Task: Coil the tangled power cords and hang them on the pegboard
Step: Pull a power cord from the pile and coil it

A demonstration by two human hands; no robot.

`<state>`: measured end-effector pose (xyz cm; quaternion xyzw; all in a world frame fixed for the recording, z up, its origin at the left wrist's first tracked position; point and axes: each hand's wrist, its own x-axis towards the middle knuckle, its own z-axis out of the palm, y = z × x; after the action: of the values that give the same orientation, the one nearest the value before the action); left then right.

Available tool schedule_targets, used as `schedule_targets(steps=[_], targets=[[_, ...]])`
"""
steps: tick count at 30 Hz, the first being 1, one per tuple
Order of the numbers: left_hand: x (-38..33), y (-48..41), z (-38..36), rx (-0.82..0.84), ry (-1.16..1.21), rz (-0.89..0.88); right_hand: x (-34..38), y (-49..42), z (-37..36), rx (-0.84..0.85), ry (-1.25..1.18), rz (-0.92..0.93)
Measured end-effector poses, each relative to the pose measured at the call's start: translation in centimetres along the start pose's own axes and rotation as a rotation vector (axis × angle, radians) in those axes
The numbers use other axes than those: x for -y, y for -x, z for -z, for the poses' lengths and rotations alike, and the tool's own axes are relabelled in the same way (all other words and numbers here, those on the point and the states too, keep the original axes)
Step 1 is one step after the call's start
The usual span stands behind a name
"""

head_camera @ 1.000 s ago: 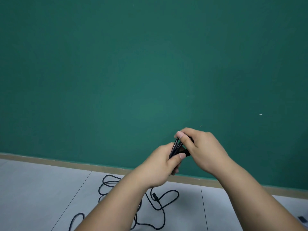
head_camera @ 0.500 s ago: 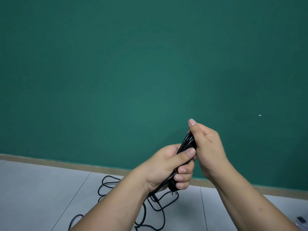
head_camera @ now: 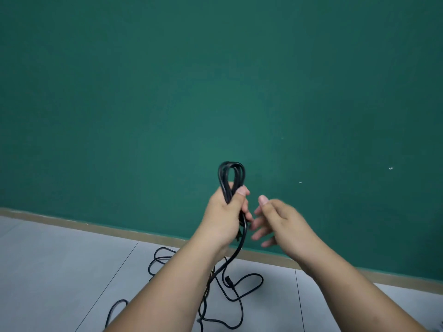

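Against matte green wall (head_camera: pixel 167 92), slim looped black power cord (head_camera: pixel 221 174) within curled fingers of left hand (head_camera: pixel 223 219); right hand (head_camera: pixel 282 221) slack, empty.

The right hand (head_camera: pixel 282 221) is blurry. The left arm (head_camera: pixel 167 291) hides part of the cord (head_camera: pixel 227 281) on the floor (head_camera: pixel 60 259), and the bottom edge cuts more of it off.

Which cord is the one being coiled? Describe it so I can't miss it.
Start at the green wall. In front of its lower middle, the left hand grips a black coil. Unlike the loose cords sprawled on the floor, it is looped and raised.
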<state>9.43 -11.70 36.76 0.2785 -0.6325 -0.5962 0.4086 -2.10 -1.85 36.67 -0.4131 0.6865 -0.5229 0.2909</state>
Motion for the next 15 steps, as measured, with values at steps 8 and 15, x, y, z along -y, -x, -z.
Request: schedule_targets(steps=[8, 15], targets=[[-0.2, -1.7, 1.3, -0.319, 0.219, -0.064, 0.1, 0.9, -1.9, 0.376, -0.234, -0.049], [-1.8, -1.4, 2.0, -0.135, 0.422, -0.026, 0.5, -1.2, 1.7, -0.229, 0.030, 0.210]])
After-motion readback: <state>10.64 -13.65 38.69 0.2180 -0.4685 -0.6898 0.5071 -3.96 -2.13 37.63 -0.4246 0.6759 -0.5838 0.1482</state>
